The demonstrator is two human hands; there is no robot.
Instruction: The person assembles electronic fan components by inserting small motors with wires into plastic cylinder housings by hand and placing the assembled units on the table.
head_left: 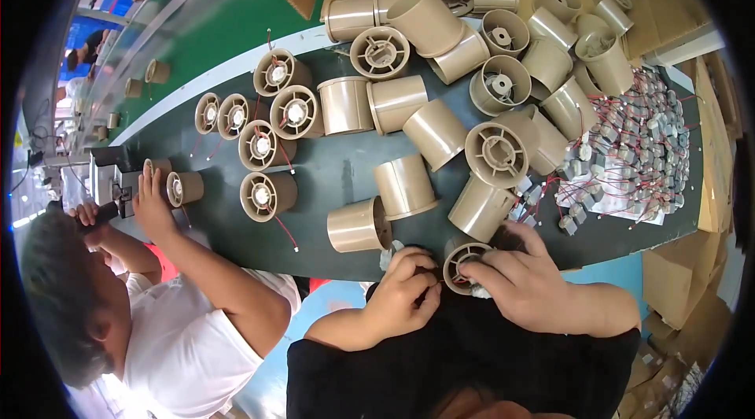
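At the table's near edge, a beige plastic cup-shaped housing (454,268) is tilted with its spoked end toward me. My right hand (515,273) is closed around it, thumb and fingers at its rim and opening. A small whitish part (478,291) shows under those fingertips, mostly hidden. Just left of the housing, my left hand (409,289) is closed in a pinch, with a short bit of red wire (441,282) at its fingertips. More beige housings (405,187) lie right beyond my hands.
Many housings are heaped by a cardboard box (668,2) at the back. Small motors with red wires (629,151) are piled at right. Wired housings (267,196) stand at left. Beside me, a co-worker (189,332) handles a housing and a dark tool (106,213).
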